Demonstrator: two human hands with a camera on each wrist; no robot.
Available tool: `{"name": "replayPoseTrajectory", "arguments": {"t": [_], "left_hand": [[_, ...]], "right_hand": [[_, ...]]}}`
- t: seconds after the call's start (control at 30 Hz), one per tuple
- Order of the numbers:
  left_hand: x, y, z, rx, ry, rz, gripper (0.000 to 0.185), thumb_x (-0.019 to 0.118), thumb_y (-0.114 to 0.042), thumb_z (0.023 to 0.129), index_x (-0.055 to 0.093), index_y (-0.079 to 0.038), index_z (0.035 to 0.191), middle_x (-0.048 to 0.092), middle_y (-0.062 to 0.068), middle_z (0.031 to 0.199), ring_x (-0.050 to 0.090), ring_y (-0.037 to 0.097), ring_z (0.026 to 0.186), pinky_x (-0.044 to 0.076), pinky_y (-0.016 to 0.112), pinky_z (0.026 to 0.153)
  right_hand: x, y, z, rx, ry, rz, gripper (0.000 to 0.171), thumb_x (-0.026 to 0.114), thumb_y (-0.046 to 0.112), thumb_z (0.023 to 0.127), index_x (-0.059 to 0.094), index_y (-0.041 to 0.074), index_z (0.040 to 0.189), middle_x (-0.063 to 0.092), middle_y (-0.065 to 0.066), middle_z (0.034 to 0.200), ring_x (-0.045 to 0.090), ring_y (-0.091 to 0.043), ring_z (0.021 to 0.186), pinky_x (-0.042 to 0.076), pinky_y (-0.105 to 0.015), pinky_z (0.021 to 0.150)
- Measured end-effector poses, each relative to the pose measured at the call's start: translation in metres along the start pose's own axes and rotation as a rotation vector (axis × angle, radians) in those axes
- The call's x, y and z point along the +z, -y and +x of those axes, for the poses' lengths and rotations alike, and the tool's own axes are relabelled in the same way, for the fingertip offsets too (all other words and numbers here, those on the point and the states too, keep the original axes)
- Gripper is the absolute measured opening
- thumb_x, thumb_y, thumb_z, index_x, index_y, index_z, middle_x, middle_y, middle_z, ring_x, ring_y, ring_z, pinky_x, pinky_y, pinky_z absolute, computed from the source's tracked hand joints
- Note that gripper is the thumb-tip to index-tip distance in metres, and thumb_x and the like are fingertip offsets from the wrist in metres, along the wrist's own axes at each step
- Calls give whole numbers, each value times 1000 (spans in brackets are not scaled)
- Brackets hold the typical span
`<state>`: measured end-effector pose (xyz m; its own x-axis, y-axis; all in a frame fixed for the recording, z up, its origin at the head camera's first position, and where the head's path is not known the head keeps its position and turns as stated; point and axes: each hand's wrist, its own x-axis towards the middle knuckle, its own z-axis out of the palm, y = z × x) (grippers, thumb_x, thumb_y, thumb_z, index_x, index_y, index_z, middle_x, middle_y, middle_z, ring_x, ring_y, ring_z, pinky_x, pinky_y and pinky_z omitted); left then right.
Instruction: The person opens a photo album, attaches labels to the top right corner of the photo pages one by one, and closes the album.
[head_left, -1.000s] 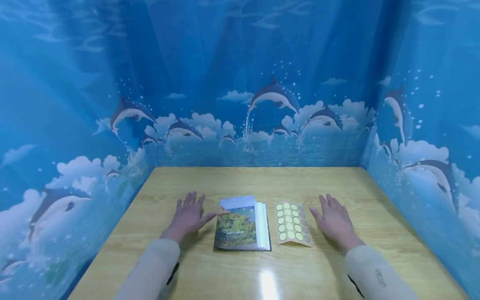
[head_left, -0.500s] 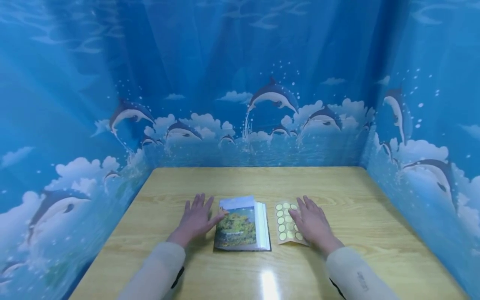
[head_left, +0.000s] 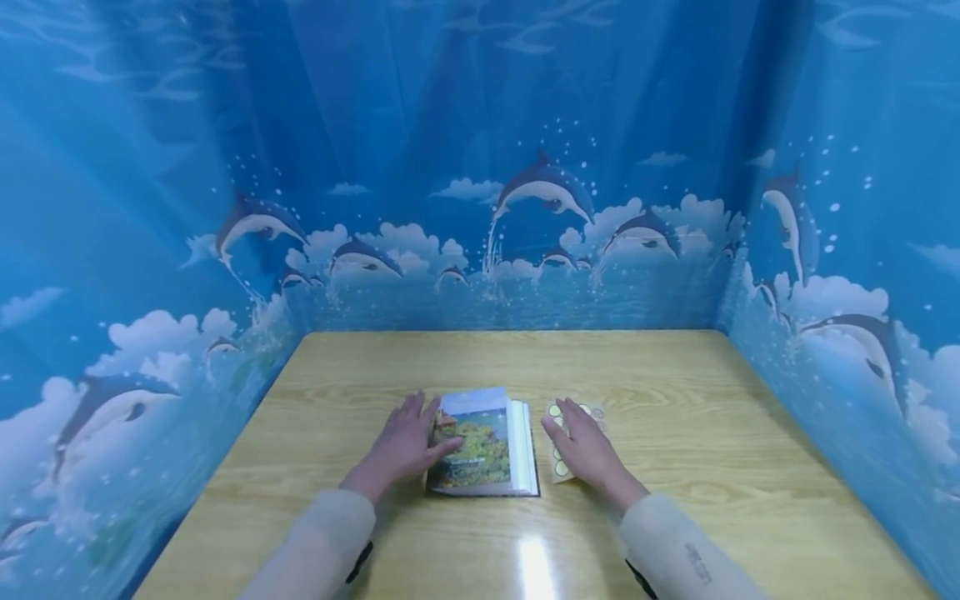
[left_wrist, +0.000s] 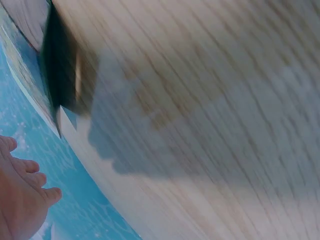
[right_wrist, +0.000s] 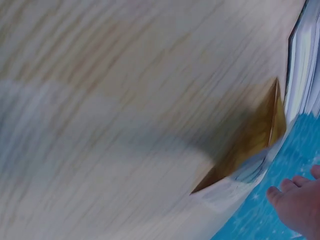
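Observation:
A photo album or book [head_left: 477, 454] with a landscape cover lies on the table, its white page edges facing right. My left hand [head_left: 401, 442] is over its left side, fingers extended and thumb across the cover. To the right of the book is a sheet of round pale-yellow stickers [head_left: 560, 468], mostly covered from above by my right hand [head_left: 588, 452], whose fingers are straight. In the right wrist view the lifted near edge of the sticker sheet [right_wrist: 257, 137] bends up off the table, and the right hand [right_wrist: 300, 202] shows at the corner.
The wood-grain table [head_left: 645, 367] reaches back to a blue curtain [head_left: 420, 167] printed with dolphins and clouds, which encloses it at the back and both sides. A bright light reflection [head_left: 536, 567] falls on the tabletop near the front.
Both hands have moved inward: the left one rightward onto the book's left side, the right one leftward over the sticker sheet. The book and sheet have stayed in place.

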<state>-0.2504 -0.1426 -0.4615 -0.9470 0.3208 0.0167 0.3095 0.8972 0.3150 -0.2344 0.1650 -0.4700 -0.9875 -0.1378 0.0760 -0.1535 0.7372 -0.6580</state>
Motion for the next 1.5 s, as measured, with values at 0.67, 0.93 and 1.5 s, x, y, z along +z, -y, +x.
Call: {"name": "replayPoseTrajectory", "arguments": {"t": [0.67, 0.93, 1.5], "left_hand": [[20, -44, -19, -10, 93, 37, 118, 59, -83, 71, 26, -10, 157, 12, 25, 161, 11, 43, 148, 19, 64, 114], [26, -47, -22, -24, 76, 28, 112, 59, -80, 76, 28, -8, 156, 16, 29, 159, 20, 48, 144, 32, 61, 110], [28, -39, -27, -8, 78, -28, 103, 51, -75, 85, 26, -4, 156, 16, 29, 159, 21, 45, 144, 33, 57, 111]], "right_hand": [[39, 18, -13, -50, 75, 58, 54, 41, 31, 107, 37, -2, 150, 30, -24, 156, 27, -41, 144, 20, -56, 117], [44, 22, -19, -62, 122, 31, 53, 42, 32, 107, 38, 1, 150, 30, -23, 157, 27, -41, 144, 20, -58, 117], [54, 26, -22, -114, 138, -90, 54, 40, 35, 107, 38, 3, 150, 32, -18, 157, 29, -36, 144, 13, -62, 117]]}}
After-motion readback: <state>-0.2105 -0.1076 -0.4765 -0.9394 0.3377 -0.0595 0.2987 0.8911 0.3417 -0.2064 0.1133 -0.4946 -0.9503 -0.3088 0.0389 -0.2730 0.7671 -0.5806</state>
